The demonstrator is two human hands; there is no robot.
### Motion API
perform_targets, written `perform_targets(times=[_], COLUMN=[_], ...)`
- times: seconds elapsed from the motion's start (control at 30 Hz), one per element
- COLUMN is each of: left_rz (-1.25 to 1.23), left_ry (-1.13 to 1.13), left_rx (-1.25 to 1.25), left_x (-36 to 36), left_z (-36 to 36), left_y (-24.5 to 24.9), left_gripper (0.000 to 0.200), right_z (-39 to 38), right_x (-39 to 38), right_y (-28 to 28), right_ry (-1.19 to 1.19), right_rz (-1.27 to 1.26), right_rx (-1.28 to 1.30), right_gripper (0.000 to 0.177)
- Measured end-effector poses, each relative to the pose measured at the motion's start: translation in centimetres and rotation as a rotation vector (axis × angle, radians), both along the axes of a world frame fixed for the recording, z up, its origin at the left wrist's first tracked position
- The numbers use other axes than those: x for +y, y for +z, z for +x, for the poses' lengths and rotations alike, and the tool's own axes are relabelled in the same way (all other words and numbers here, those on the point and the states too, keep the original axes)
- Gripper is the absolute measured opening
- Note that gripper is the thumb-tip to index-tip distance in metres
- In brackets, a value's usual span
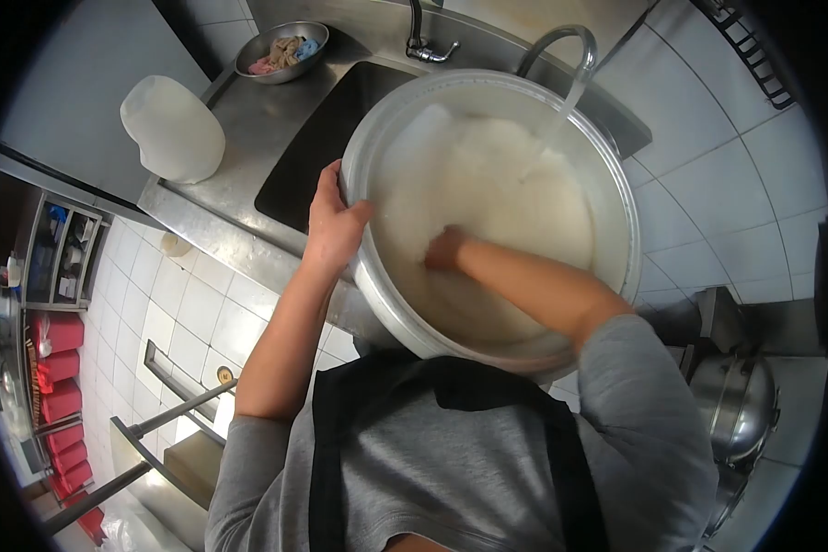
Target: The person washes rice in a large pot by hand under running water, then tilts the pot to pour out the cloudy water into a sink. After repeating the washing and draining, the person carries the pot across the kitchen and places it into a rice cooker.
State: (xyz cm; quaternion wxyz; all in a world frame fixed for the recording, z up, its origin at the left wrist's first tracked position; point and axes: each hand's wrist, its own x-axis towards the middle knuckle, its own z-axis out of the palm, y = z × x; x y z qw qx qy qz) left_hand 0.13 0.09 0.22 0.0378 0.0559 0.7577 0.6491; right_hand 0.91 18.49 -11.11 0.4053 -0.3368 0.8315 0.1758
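Note:
A large round metal pot (pixel 622 212) sits tilted over the sink and holds cloudy, whitish water with pale contents. My left hand (pixel 334 221) grips the pot's left rim, thumb over the edge and fingers outside. Inside the pot, my right hand (pixel 445 249) is dipped into the cloudy liquid; its fingers are hidden there. Water runs from a curved faucet (pixel 570 35) into the pot near the upper right rim.
Left of the dark sink basin (pixel 294 166) stands a white plastic jug (pixel 177 131) on the steel counter (pixel 239 216). A metal bowl (pixel 265 48) with coloured cloths is behind it. Red bins (pixel 63 368) line the far left; metal pots (pixel 732 405) stand at right.

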Motion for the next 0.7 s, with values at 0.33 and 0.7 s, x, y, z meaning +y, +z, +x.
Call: perform_targets(times=[0.33,0.7], left_rz=[0.098,0.069], left_ry=[-0.031,0.001], left_rx=[0.009,-0.005], left_x=[-0.1,0.1], left_z=[-0.2,0.0], left_y=[-0.2,0.0], left_gripper=[0.06,0.058], right_z=[-13.9,6.2], right_x=[21.6,12.7], right_y=[-5.1,9.9], right_ry=[-0.596,-1.359], right_rz=[-0.075,-0.559], right_rx=[0.2,-0.804], right_gripper=[0.046,0.051])
